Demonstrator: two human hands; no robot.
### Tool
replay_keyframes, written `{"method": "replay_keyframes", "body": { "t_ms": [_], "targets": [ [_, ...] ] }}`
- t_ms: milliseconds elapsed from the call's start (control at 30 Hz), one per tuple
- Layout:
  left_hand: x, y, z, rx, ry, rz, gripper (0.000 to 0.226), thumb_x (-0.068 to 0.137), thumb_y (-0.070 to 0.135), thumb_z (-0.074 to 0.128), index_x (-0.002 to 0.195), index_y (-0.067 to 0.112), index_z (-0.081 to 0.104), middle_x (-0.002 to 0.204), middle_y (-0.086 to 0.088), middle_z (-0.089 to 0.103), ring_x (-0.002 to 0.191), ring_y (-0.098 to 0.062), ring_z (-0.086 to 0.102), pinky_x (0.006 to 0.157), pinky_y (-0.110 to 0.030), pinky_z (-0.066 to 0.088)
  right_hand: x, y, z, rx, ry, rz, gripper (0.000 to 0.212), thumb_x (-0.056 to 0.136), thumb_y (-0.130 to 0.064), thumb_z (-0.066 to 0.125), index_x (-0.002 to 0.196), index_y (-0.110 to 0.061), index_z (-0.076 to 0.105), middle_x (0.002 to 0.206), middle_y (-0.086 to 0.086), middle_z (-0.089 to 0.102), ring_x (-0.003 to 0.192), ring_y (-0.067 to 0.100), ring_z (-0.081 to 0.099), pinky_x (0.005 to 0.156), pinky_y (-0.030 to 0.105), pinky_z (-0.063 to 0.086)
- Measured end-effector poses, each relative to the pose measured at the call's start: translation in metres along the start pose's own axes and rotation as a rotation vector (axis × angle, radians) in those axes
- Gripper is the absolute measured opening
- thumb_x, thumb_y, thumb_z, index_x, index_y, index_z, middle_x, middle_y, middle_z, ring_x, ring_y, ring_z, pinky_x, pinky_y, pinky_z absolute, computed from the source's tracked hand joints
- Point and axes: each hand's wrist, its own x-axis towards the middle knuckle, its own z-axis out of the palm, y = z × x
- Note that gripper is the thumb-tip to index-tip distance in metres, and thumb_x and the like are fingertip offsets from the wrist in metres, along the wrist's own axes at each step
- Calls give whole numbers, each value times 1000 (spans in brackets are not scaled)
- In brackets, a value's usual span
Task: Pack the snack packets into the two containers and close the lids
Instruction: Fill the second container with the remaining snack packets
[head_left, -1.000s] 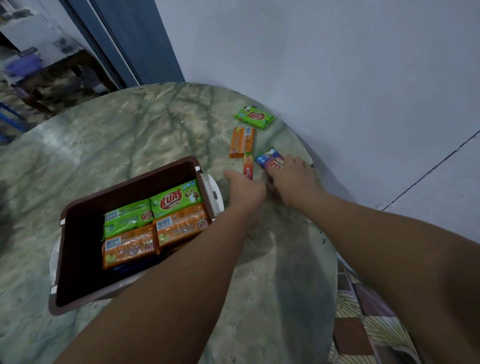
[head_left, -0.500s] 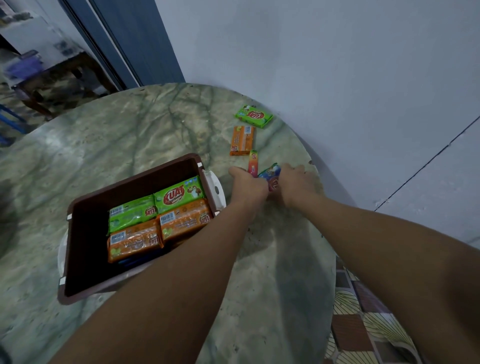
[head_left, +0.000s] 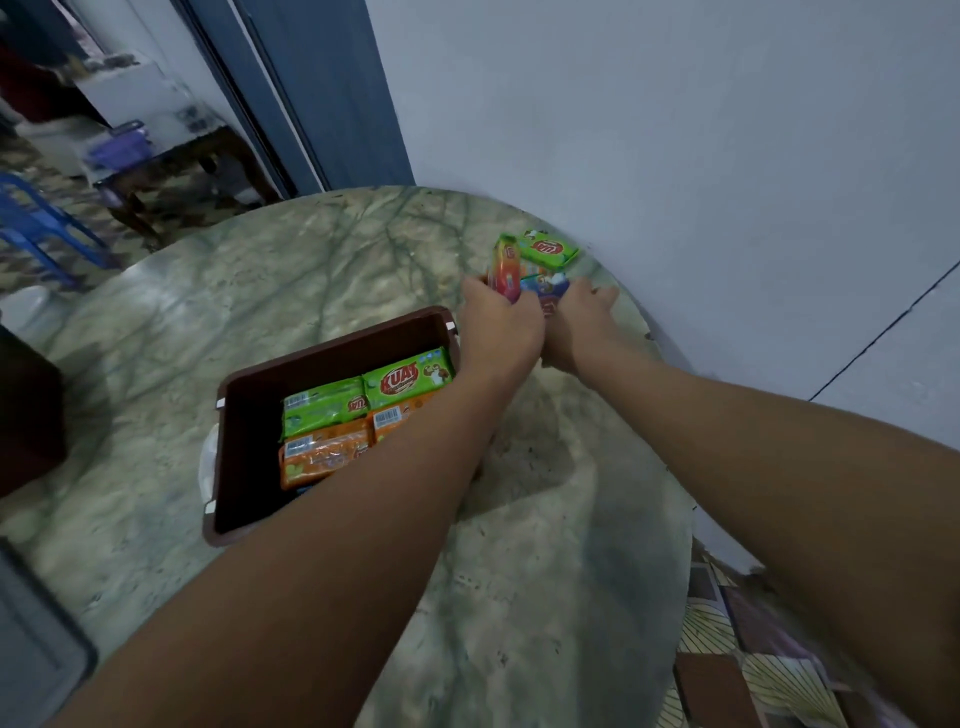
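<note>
A brown open container (head_left: 332, 347) sits on the round marble table (head_left: 291, 280), holding green packets (head_left: 322, 405) and orange packets (head_left: 324, 454). My left hand (head_left: 498, 327) is raised just past the container's far right corner, gripping an orange-red packet (head_left: 506, 267) held upright. Beside it, my right hand (head_left: 576, 322) is closed on a blue packet (head_left: 545, 288). A green packet (head_left: 548, 249) lies flat on the table behind both hands, near the wall. The orange packet that lay by the wall is hidden behind my left hand's packet.
The white wall (head_left: 675, 156) runs close behind the table's far right edge. A blue door frame (head_left: 322, 93) stands at the back. A blue plastic chair (head_left: 36, 223) and a dark wooden table (head_left: 171, 171) are at far left. A patterned floor (head_left: 753, 649) shows at lower right.
Both hands closed on packets and lifted them off the table: the left on the orange-red one, now upright, the right on the blue one. The view shifted, bringing the container closer to centre.
</note>
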Motion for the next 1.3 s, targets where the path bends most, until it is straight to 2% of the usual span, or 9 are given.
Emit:
{"method": "replay_keyframes", "body": {
  "t_ms": [200, 267, 400, 567, 667, 767, 900, 1133, 1300],
  "targets": [
    [3, -14, -60, -7, 69, 3, 31, 91, 31, 54, 116, 18, 41, 120, -13, 56, 100, -26, 61, 85, -39, 52, -28, -45, 18, 6, 13, -158, 105, 67, -70, 69, 142, -6, 33, 139, 18, 30, 113, 39, 56, 93, 48, 55],
    [4, -21, -81, -1, 98, -7, 35, 89, 35, 53, 118, 18, 41, 120, -13, 56, 99, -27, 61, 89, -44, 55, -35, -55, 26, -35, 0, -217, 103, 70, -68, 74, 143, -6, 33, 143, 18, 29, 123, 37, 50, 98, 41, 48],
    [5, -37, -121, 28, 133, -53, 42, 81, 37, 53, 117, 20, 39, 118, -12, 55, 98, -28, 62, 89, -48, 56, -52, -73, 49, -84, -47, -317, 97, 70, -58, 79, 141, -9, 34, 143, 16, 30, 122, 35, 49, 84, 35, 39],
    [9, -69, -163, 91, 147, -113, 44, 92, 36, 58, 127, 19, 36, 123, -12, 52, 98, -26, 62, 84, -46, 59, -66, -86, 75, -222, -35, -501, 90, 70, -47, 81, 139, -14, 35, 138, 12, 30, 112, 35, 56, 86, 39, 49],
    [9, -85, -180, 159, 136, -128, 55, 93, 43, 55, 136, 15, 33, 128, -12, 45, 100, -27, 56, 83, -40, 51, -69, -84, 85, -343, -64, -616, 89, 71, -44, 81, 141, -14, 35, 139, 12, 29, 109, 35, 58, 87, 42, 54],
    [9, -98, -190, 237, 90, -133, 64, 94, 50, 49, 142, 15, 25, 133, -13, 36, 104, -29, 50, 85, -40, 43, -66, -78, 89, -447, -141, -704, 88, 72, -41, 80, 144, -14, 36, 138, 12, 32, 110, 35, 59, 89, 44, 55],
    [12, -118, -204, 421, -27, -54, 74, 87, 55, 54, 145, 21, 22, 136, -14, 35, 114, -34, 49, 100, -51, 46, -55, -72, 88, -622, -194, -834, 95, 70, -48, 81, 149, -16, 38, 135, 9, 38, 119, 30, 50, 97, 42, 49],
    [33, -136, -217, 928, -209, 263, 70, 89, 36, 66, 147, 34, 27, 135, -4, 42, 122, -29, 45, 107, -47, 38, -44, -67, 92, -740, -222, -901, 92, 80, -48, 72, 158, -22, 31, 141, 2, 43, 127, 23, 39, 111, 39, 31],
    [42, -136, -219, 1009, -270, 271, 67, 94, 36, 63, 152, 40, 31, 150, 0, 39, 138, -26, 33, 117, -49, 21, -41, -65, 94, -783, -229, -912, 85, 86, -48, 67, 159, -26, 29, 148, 0, 43, 133, 23, 39, 116, 40, 24]
  ]
}}
